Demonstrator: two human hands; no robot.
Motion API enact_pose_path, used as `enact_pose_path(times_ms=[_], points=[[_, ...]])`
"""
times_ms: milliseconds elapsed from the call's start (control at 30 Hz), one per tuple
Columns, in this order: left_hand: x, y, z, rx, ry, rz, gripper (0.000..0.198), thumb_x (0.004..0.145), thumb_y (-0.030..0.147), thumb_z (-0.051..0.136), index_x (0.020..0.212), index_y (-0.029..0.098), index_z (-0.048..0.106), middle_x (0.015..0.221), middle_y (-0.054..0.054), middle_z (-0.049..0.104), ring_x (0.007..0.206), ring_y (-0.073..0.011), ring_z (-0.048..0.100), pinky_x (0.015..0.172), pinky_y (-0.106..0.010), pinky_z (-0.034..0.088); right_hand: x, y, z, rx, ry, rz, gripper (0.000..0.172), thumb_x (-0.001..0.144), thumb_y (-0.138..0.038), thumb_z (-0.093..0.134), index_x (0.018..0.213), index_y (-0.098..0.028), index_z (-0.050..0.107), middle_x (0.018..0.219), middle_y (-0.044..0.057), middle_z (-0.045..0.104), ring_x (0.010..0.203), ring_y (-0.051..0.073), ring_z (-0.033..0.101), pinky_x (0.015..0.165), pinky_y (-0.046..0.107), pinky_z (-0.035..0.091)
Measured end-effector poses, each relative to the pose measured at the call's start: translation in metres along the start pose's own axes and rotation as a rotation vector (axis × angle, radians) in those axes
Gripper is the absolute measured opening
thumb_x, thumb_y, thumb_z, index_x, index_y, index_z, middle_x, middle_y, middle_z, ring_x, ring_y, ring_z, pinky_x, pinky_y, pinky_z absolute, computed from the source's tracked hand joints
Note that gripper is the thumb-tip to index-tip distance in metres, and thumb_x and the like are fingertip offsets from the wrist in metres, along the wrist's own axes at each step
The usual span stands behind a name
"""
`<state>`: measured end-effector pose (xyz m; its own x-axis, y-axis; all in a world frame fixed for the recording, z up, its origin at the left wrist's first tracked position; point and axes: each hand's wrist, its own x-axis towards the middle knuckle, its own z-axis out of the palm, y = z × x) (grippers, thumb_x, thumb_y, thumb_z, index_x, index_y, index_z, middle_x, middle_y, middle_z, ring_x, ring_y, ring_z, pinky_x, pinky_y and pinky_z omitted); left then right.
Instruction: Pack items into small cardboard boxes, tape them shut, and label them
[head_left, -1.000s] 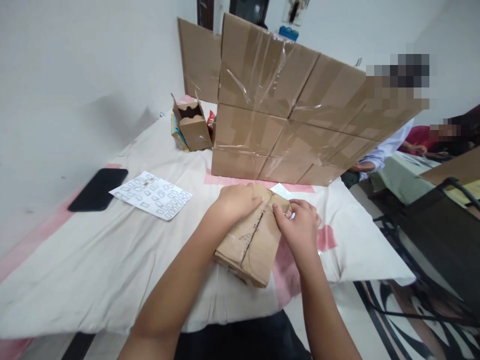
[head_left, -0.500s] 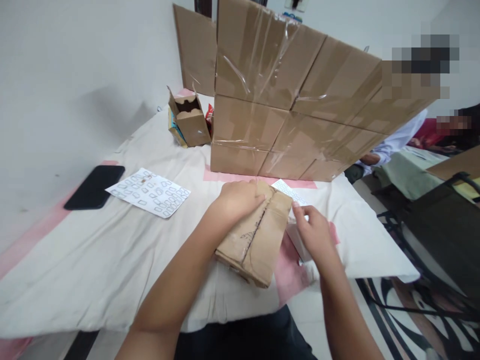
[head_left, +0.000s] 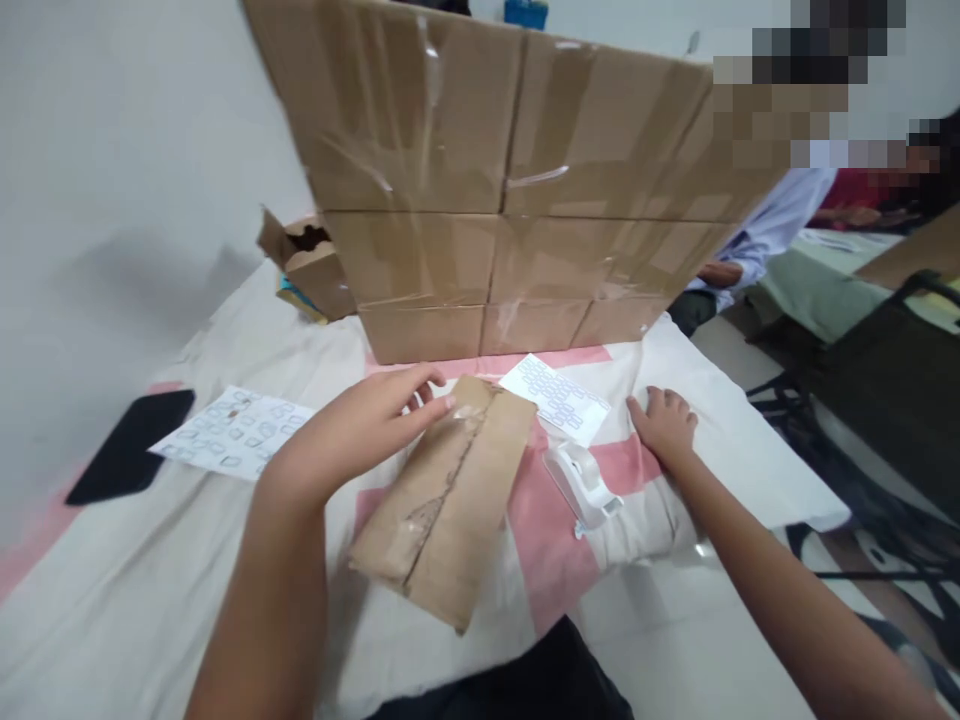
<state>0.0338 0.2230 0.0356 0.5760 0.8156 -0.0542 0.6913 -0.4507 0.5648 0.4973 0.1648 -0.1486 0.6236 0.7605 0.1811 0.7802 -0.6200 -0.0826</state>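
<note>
A taped cardboard box [head_left: 454, 500] lies lengthwise on the cloth-covered table in front of me. At its far left edge is my left hand [head_left: 382, 410], fingers loosely curved and apart, thumb close to the box top; whether it touches cannot be made out. My right hand [head_left: 666, 425] rests on the cloth well right of the box, fingers spread and holding nothing. Between that hand and the box stands a white tape dispenser [head_left: 583, 487]. Beyond it lies a white sheet with small printed outlines [head_left: 556, 398].
A tall cardboard partition [head_left: 495, 190] rises across the table's far side. To the left are a black phone [head_left: 129, 447], another printed sheet [head_left: 225, 432] and an open carton [head_left: 321, 275]. A person in a light shirt [head_left: 780, 225] sits beyond the partition at right.
Both hands have come away from their hold on the box, which now lies lower on the table. My right hand has moved right onto the cloth, uncovering the tape dispenser. The view has shifted.
</note>
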Motion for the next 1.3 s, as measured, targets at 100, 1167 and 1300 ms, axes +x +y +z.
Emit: enact_pose_path(times_ms=[100, 1167, 1300], points=[[-0.007, 0.025, 0.014, 0.167, 0.028, 0.009, 0.04, 0.099, 0.057, 0.037, 0.109, 0.028, 0.061, 0.114, -0.002, 0.068, 0.1, -0.0238, 0.063, 0.086, -0.038, 0.049, 0.0, 0.0, -0.001, 0.003, -0.01, 0.002, 0.061, 0.098, -0.056, 0.032, 0.141, -0.016, 0.048, 0.147, 0.021, 0.045, 0.135, 0.039, 0.039, 0.111, 0.058, 0.028], [-0.072, 0.048, 0.073, 0.839, 0.201, -0.147, 0.061, 0.092, 0.009, 0.026, 0.148, 0.024, 0.048, 0.152, -0.01, 0.052, 0.131, -0.0327, 0.057, 0.104, -0.048, 0.047, -0.009, 0.002, -0.011, 0.161, 0.021, -0.013, 0.052, 0.097, -0.046, 0.037, 0.128, -0.009, 0.057, 0.139, 0.026, 0.05, 0.135, 0.043, 0.037, 0.109, 0.061, 0.023], [-0.038, 0.026, 0.068, 0.768, 0.291, -0.102, 0.057, 0.093, 0.01, 0.028, 0.143, 0.024, 0.052, 0.152, -0.009, 0.052, 0.137, -0.0319, 0.052, 0.11, -0.05, 0.043, -0.012, 0.002, -0.007, 0.144, 0.058, -0.03, 0.047, 0.097, -0.042, 0.04, 0.124, -0.009, 0.058, 0.136, 0.026, 0.052, 0.134, 0.043, 0.037, 0.109, 0.061, 0.023]])
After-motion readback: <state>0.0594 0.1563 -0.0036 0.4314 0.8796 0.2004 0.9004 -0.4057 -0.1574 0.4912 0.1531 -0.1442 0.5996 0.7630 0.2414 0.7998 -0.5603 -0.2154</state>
